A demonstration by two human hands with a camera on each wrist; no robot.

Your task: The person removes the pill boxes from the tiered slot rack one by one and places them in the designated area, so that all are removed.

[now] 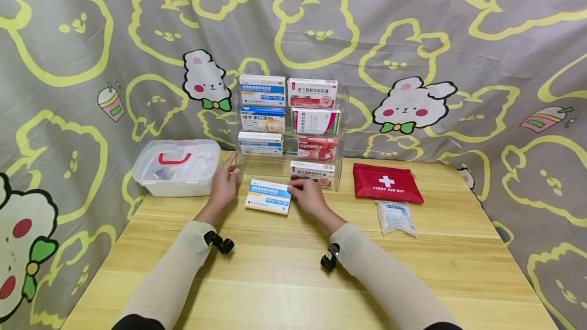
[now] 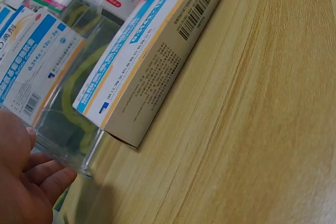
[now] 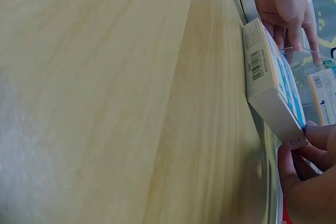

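A white, blue and orange medicine box (image 1: 268,197) is tilted in front of a clear tiered display rack (image 1: 263,167). My right hand (image 1: 309,197) pinches that box at its right end, thumb and fingertips on the corner, as the right wrist view shows. At the rack's lower left side is my left hand (image 1: 223,185), its thumb and fingers about the clear edge. More medicine boxes stand on the tiers, among them a vitamin D box (image 1: 263,119) and a red box (image 1: 318,148). On the lowest tier, a white and red box (image 1: 312,173) sits at the right, partly hidden by my right hand.
Left of the rack stands a translucent lidded box (image 1: 179,169) with a red handle. At the right lie a red first aid kit pouch (image 1: 387,183) and a small clear packet (image 1: 396,217). A patterned curtain (image 1: 321,29) hangs behind the wooden table (image 1: 275,279).
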